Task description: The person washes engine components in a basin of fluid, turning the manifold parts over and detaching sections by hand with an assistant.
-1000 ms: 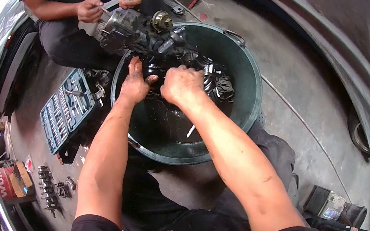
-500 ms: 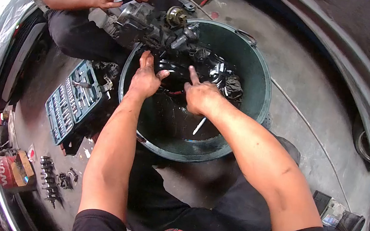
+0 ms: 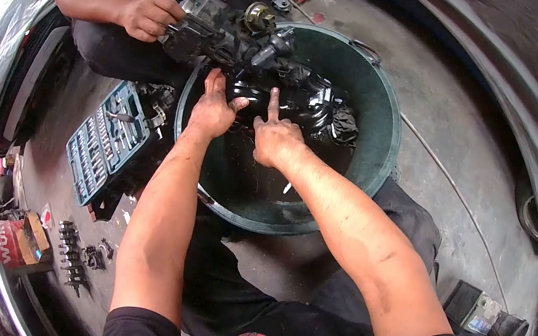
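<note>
A shiny, wet black engine part with rounded tubes (image 3: 300,110), which looks like an intake manifold, lies in a big dark green tub (image 3: 389,95). My left hand (image 3: 215,109) is at the part's left end, fingers stretched upward and thumb out to the side. Over its near side, my right hand (image 3: 277,139) points its index finger against the black surface, the other fingers partly curled. Dark liquid (image 3: 256,180) covers the tub's bottom, and a thin white stick (image 3: 287,188) shows below my right hand. Crumpled dark cloth or plastic (image 3: 343,125) is beside the part.
Across the tub, a co-worker's hands (image 3: 152,17) work at a grimy metal assembly (image 3: 216,35) overhanging the rim. A socket set case (image 3: 110,138) lies open at left. A crankshaft (image 3: 70,256) is on the floor, a hose (image 3: 452,177) runs at right.
My right hand has shifted left, its index finger sliding along the black part. My left hand stays nearly in place. The co-worker's hands have separated, one reaching down to the metal assembly.
</note>
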`<action>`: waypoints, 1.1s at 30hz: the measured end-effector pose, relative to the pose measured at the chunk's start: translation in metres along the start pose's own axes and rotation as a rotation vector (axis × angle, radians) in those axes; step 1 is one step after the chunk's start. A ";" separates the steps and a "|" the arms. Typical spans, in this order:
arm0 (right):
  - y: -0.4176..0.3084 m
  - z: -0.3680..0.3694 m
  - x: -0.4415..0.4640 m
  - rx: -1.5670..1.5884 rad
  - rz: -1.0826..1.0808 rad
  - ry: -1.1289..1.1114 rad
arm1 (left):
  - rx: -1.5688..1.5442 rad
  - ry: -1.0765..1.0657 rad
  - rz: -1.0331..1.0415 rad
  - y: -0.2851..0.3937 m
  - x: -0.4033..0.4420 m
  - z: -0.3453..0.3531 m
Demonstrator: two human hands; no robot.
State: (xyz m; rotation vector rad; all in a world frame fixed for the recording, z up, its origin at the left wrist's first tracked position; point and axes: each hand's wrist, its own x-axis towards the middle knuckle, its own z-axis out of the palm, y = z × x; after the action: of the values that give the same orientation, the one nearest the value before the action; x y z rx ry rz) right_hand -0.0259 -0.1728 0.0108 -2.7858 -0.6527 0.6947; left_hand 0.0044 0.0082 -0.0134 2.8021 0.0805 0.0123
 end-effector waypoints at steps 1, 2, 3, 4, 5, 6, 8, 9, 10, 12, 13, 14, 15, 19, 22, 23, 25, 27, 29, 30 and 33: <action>-0.001 0.000 0.001 0.008 -0.003 0.018 | -0.001 -0.006 -0.006 -0.001 0.001 0.001; -0.003 -0.001 0.001 0.020 0.008 0.015 | -0.001 -0.011 -0.011 -0.001 0.003 0.002; -0.005 -0.001 0.002 0.032 0.017 0.013 | 0.015 -0.009 -0.009 0.000 0.002 0.000; -0.007 -0.002 0.004 0.043 0.026 0.011 | 0.016 -0.031 -0.033 0.002 0.002 -0.002; -0.008 0.000 0.005 0.063 0.033 0.063 | 0.021 -0.028 -0.028 0.003 0.002 -0.002; -0.009 -0.002 0.006 0.081 0.035 0.079 | 0.024 -0.028 -0.023 0.005 0.002 -0.003; -0.009 -0.003 0.008 0.118 0.045 0.110 | 0.017 -0.044 -0.036 0.008 0.001 -0.006; -0.008 -0.004 0.008 0.147 0.035 0.116 | 0.013 -0.055 -0.044 0.009 0.000 -0.007; -0.006 -0.004 0.008 0.177 0.025 0.120 | 0.015 -0.045 -0.036 0.009 -0.001 -0.007; -0.005 -0.004 0.009 0.202 0.015 0.117 | 0.019 -0.024 -0.023 0.010 -0.003 -0.008; -0.004 -0.005 0.009 0.197 0.016 0.112 | 0.018 -0.034 -0.033 0.012 -0.002 -0.009; -0.002 -0.006 0.010 0.192 0.017 0.106 | 0.016 -0.045 -0.044 0.014 -0.001 -0.011; -0.002 -0.005 0.011 0.195 0.017 0.102 | 0.014 -0.060 -0.057 0.015 -0.003 -0.011; 0.001 0.003 0.019 0.192 0.020 0.109 | 0.032 -0.037 -0.025 0.008 0.000 -0.004; 0.000 0.003 0.018 0.185 0.024 0.106 | 0.042 -0.036 -0.022 0.009 0.001 -0.004; 0.000 0.004 0.018 0.183 0.027 0.100 | 0.042 -0.043 -0.030 0.010 0.000 -0.005; 0.001 0.005 0.018 0.184 0.026 0.102 | 0.043 -0.055 -0.040 0.014 -0.001 -0.009; 0.002 0.006 0.018 0.184 0.021 0.103 | 0.046 -0.065 -0.048 0.016 -0.002 -0.011; 0.004 0.006 0.018 0.182 0.012 0.102 | 0.058 -0.073 -0.052 0.015 -0.001 -0.010; 0.003 0.005 0.016 0.195 0.012 0.111 | 0.064 -0.077 -0.054 0.015 -0.001 -0.010; 0.002 0.002 0.011 0.224 0.014 0.125 | 0.053 -0.057 -0.025 0.009 0.000 -0.007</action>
State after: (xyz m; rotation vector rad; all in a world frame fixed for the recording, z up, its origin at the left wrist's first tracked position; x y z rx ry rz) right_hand -0.0174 -0.1699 0.0045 -2.6044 -0.4985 0.5533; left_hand 0.0045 0.0020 -0.0038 2.8513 0.1032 -0.0762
